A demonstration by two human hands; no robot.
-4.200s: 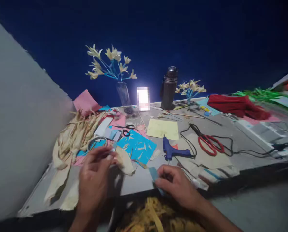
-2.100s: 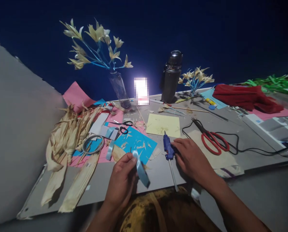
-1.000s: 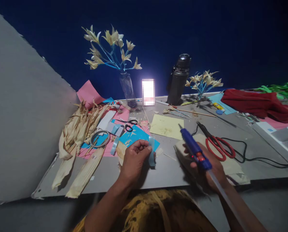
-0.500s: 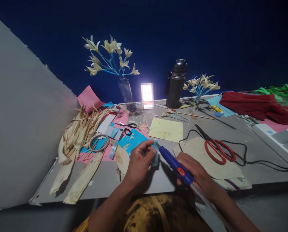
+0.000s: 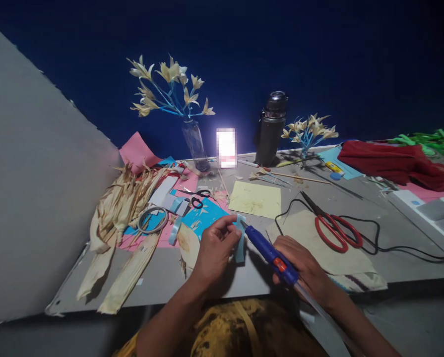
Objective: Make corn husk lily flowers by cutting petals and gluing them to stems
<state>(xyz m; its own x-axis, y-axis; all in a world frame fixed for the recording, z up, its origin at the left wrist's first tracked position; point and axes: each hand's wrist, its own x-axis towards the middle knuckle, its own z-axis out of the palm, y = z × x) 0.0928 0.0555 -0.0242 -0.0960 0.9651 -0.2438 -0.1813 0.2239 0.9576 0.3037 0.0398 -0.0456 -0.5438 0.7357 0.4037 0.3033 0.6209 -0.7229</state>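
My right hand (image 5: 299, 265) is wrapped round a blue glue gun (image 5: 267, 250) with an orange-red part on its body and a long clear glue stick (image 5: 322, 315) out of its back end. The gun's tip meets, or nearly meets, a light blue ribbon strip (image 5: 240, 248). My left hand (image 5: 219, 245) pinches this strip near its top, and the strip's lower part hangs toward the table. Just left of that hand lie a pale husk piece (image 5: 189, 245) and a bright blue sheet (image 5: 205, 215). What else the left fingers may hold is hidden.
Red-handled scissors (image 5: 337, 233) lie on a cream cloth (image 5: 307, 243) by the black cord (image 5: 378, 238). Dried husks (image 5: 121, 203), a tape roll (image 5: 153, 219) and black scissors (image 5: 196, 198) are at left. Behind stand a glass vase (image 5: 196, 144) with flowers, a flask (image 5: 272, 131) and a glowing blurred rectangle (image 5: 226, 148).
The lower end of the light blue strip reaches a little further down now. Both hands and the glue gun stay almost in the same place.
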